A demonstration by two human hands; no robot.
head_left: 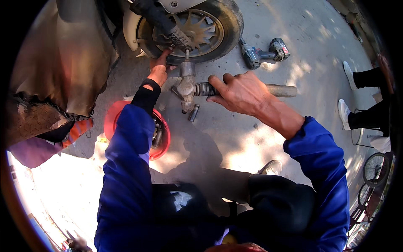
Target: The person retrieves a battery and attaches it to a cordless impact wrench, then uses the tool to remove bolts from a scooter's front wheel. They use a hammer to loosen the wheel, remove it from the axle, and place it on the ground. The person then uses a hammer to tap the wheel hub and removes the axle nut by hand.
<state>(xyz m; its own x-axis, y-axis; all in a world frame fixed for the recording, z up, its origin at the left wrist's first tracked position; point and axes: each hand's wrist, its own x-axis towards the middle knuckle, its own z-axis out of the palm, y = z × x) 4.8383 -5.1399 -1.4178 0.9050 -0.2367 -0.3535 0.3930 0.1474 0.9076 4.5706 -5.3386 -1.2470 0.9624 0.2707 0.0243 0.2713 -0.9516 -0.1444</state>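
Note:
My right hand (pixel 239 93) is closed around the ribbed grip and metal bar (pixel 282 90) of a heavy puller-like tool (pixel 186 86). The tool's cylindrical end meets a rod at the lower end of a scooter's black front fork (pixel 170 27), beside the front wheel (pixel 229 31). My left hand (pixel 159 67) is curled at the tire's lower left, just below the fork end and left of the tool; what its fingers grip is hard to make out. A small metal cylinder (pixel 194 113) lies on the concrete below the tool.
A cordless power tool (pixel 262 52) lies right of the wheel. A red basin (pixel 166 143) of metal parts is under my left arm. A dark draped cover (pixel 50 59) is on the left. Another person's legs (pixel 365 117) and bicycle wheels (pixel 373 170) are at the right. My shoe (pixel 273 168) shows below.

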